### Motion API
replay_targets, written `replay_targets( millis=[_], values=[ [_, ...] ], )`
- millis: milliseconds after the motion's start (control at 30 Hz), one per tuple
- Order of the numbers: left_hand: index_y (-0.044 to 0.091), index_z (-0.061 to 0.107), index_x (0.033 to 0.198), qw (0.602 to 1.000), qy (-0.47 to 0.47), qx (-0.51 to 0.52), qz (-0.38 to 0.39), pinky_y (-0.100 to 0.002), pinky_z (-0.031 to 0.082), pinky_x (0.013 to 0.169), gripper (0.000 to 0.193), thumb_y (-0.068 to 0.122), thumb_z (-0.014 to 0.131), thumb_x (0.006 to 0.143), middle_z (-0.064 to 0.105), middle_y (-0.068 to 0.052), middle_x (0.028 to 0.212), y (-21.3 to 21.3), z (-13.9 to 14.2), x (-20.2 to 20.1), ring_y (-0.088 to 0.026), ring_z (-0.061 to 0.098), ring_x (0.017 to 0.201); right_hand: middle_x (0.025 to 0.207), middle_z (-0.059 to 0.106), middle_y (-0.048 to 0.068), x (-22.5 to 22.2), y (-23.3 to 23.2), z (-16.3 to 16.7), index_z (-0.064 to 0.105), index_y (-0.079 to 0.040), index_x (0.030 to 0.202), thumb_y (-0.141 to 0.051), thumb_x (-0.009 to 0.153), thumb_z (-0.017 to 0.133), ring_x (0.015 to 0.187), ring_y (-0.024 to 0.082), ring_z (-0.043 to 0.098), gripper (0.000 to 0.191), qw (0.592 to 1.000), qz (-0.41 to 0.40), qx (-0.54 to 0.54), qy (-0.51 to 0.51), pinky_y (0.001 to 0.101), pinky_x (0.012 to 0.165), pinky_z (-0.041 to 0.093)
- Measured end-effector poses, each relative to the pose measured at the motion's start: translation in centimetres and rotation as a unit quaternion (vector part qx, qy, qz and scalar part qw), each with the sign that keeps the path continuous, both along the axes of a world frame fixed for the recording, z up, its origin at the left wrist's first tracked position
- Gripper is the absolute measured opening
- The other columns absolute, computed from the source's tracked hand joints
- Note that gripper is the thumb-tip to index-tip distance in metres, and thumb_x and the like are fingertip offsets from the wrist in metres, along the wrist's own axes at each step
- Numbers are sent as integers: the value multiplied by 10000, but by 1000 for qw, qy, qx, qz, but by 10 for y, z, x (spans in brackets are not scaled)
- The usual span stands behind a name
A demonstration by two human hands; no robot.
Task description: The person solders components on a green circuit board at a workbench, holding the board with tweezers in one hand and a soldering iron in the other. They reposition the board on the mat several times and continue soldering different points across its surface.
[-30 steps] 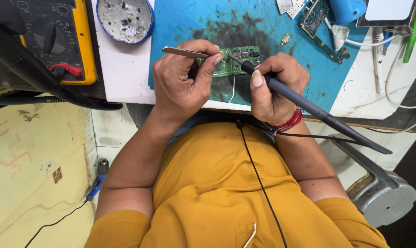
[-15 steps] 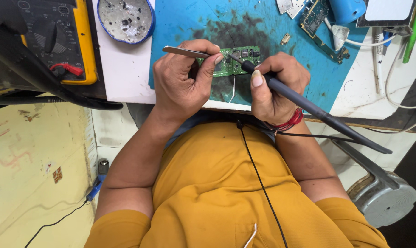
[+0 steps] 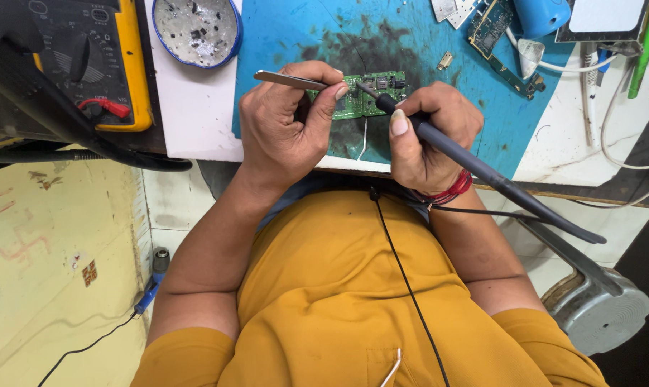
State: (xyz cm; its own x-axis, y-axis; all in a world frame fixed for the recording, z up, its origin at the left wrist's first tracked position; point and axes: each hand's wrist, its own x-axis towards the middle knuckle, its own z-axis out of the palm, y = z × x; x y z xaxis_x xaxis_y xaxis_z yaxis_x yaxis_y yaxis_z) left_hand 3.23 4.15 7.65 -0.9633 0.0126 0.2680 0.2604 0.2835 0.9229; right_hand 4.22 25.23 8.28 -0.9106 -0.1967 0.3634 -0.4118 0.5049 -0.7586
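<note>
A small green circuit board [image 3: 367, 93] lies on a stained blue mat [image 3: 296, 36]. My left hand [image 3: 285, 132] pinches metal tweezers [image 3: 281, 79], whose tips reach toward the board's left part. My right hand [image 3: 432, 136] grips a dark soldering iron [image 3: 482, 172] like a pen. Its tip rests on the top of the board, and its handle runs back to the lower right. My fingers hide the board's lower edge.
A yellow multimeter [image 3: 102, 64] with dark leads sits at the far left. A round blue-rimmed tin [image 3: 195, 29] of grey residue stands beside it. Another circuit board [image 3: 496, 36], a blue cylinder [image 3: 543, 14], white cables and a green pen [image 3: 647, 43] lie at the right.
</note>
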Motion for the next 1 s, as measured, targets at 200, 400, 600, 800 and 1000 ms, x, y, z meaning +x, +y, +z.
replay_targets(
  millis=[200, 400, 600, 800, 1000],
  values=[
    [41, 699, 1074, 1000, -1, 2, 1, -223, 424, 534, 89, 80, 772, 1042, 714, -18, 869, 0, 0, 0, -68, 552, 626, 806, 593, 88, 2, -1, -2, 586, -17, 1000, -121, 1053, 665, 602, 193, 557, 141, 1000, -9, -8, 6, 306, 578, 420],
    [42, 699, 1071, 1000, 3, 1, 1, -225, 425, 536, 93, 85, 776, 1041, 720, -21, 883, 1, 1, 0, -70, 551, 627, 794, 585, 91, 2, 0, -1, 590, -24, 943, -105, 1031, 676, 599, 211, 552, 148, 999, -19, 24, 19, 324, 575, 418],
    [44, 705, 1063, 1000, -1, -2, 1, -226, 419, 529, 90, 88, 779, 1038, 717, -16, 876, 0, 1, 0, -70, 547, 618, 799, 582, 97, 1, 0, 3, 583, -25, 935, -107, 1032, 676, 626, 236, 564, 157, 999, -9, 40, 24, 335, 593, 428],
    [48, 704, 1054, 1000, 5, -3, -2, -238, 421, 557, 83, 92, 773, 1040, 733, -23, 914, 0, 0, 0, -64, 552, 617, 797, 591, 98, 2, -1, 2, 573, -20, 955, -105, 1038, 672, 621, 234, 563, 155, 999, -8, 32, 23, 333, 588, 431],
    [49, 703, 1051, 1000, 9, -10, 1, -227, 425, 541, 89, 89, 781, 1039, 730, -22, 919, 0, 0, 0, -74, 552, 625, 790, 587, 94, 2, 0, 2, 567, -19, 950, -112, 1034, 667, 621, 237, 557, 160, 999, -4, 36, 28, 337, 587, 430]
  ],
)
